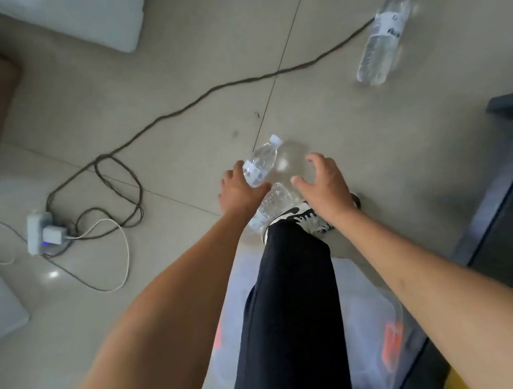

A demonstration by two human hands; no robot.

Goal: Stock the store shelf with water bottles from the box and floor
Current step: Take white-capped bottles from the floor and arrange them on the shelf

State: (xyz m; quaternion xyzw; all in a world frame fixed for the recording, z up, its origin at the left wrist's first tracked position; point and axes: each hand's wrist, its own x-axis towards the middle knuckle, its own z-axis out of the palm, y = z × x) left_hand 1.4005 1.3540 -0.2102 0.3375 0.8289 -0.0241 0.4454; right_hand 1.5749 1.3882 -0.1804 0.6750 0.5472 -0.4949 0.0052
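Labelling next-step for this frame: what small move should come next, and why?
Probably lower the right hand onto the second bottle lying by the shoe and close its fingers round it. The left hand already grips the upper bottle, while the right hand is open, holds nothing, and is close beside the second bottle.

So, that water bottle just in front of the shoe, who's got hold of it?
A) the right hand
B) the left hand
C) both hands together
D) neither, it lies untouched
B: the left hand has its thumb and fingers round the water bottle, while the right hand is beside it with fingers spread, holding nothing.
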